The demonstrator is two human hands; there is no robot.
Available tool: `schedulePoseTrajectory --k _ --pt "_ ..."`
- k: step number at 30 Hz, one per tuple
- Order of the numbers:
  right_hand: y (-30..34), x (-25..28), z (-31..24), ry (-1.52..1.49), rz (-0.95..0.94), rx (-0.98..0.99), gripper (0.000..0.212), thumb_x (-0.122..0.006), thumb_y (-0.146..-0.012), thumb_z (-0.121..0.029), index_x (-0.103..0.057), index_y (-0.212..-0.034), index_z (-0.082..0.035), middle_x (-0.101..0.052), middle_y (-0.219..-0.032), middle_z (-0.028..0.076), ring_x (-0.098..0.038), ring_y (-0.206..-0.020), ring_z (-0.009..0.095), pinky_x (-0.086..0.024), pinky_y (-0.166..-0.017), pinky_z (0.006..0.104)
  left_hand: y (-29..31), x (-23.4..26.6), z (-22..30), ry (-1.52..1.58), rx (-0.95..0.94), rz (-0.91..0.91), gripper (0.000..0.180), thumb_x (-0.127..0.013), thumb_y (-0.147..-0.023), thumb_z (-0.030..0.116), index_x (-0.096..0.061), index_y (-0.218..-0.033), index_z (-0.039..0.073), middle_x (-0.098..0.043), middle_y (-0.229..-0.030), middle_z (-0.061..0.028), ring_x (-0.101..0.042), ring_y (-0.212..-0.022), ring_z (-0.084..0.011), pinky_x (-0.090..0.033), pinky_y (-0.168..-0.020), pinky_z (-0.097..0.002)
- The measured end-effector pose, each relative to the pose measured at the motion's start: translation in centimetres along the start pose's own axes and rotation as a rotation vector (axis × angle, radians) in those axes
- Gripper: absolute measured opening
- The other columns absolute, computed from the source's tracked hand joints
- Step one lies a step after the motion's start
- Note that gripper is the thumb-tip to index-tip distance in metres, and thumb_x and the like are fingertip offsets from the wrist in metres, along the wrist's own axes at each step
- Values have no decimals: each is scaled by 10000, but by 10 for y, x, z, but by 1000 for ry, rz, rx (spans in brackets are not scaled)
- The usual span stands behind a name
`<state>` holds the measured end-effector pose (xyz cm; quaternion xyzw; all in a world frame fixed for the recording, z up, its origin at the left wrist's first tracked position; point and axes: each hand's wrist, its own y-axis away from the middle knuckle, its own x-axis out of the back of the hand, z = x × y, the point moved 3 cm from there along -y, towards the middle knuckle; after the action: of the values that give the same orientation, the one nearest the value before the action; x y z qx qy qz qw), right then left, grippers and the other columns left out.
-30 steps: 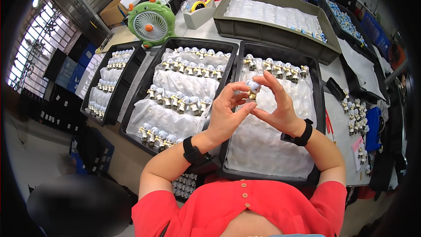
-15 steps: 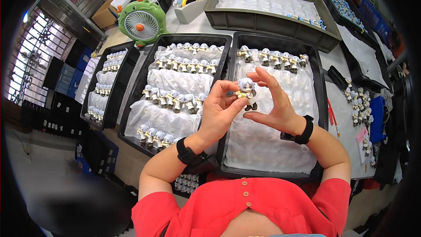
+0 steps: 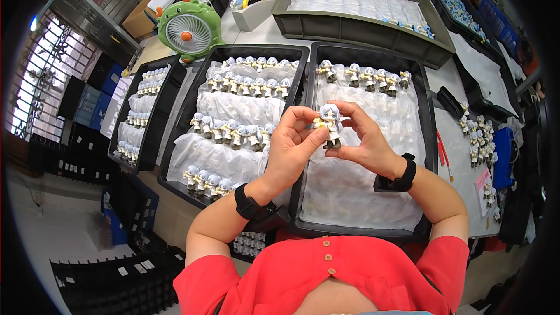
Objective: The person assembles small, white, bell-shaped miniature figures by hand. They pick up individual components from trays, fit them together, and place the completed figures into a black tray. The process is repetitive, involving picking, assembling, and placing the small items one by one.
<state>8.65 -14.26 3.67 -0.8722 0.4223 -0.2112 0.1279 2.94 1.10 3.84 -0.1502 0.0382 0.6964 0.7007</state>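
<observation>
Over the right-hand black tray (image 3: 429, 140) I hold up a small figurine (image 3: 331, 121) with pale blue-lilac hair, a white outfit and dark boots. My left hand (image 3: 294, 143) pinches it at its left side between thumb and fingers. My right hand (image 3: 370, 143) closes round its other side, the thumb by the boots and the fingers by the head. It stands upright with its front showing. Behind it, a row of similar figurines (image 3: 367, 77) lies at the far end of the tray, on white wrinkled liner (image 3: 361, 192).
A middle tray (image 3: 169, 166) and a narrower left tray (image 3: 160, 134) hold rows of figurines. Farther off are a green fan (image 3: 188, 29), a large olive bin (image 3: 361, 32) and a white holder (image 3: 254, 17). On the right lie red sticks (image 3: 441, 149) and more figurines (image 3: 481, 140).
My right hand has closed in from an open curve onto the figurine. The figurine has turned a little and looks more upright. A dark blurred shape at the lower left has gone.
</observation>
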Motion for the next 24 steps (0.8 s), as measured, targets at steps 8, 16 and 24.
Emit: schedulePoseTrajectory --k 8,16,24 --pt "-2 6 -10 263 140 205 695 -798 -598 -79 -478 -1216 -83 -498 -1186 103 -500 -1075 260 -431 -899 351 -3 3 -5 5 70 45 341 -580 -892 129 -438 -1182 20 -548 -1141 -101 -577 -953 -137 -496 -818 -291" --pt "-2 4 -16 367 160 379 766 -815 -566 -65 -459 -1245 -85 -489 -1171 109 -478 -1083 291 -433 -896 368 -2 -6 -5 165 139 -79 463 -547 -913 177 -342 -1299 24 -527 -1189 -146 -604 -995 -240 -504 -832 -329" --pt "-2 5 -18 258 114 326 876 -842 -567 -125 -392 -1318 -84 -515 -1150 104 -519 -1046 256 -437 -894 351 -4 -3 -9 257 270 -158 532 -539 -918 244 -304 -1350 42 -506 -1245 -181 -604 -1011 -269 -524 -814 -358"
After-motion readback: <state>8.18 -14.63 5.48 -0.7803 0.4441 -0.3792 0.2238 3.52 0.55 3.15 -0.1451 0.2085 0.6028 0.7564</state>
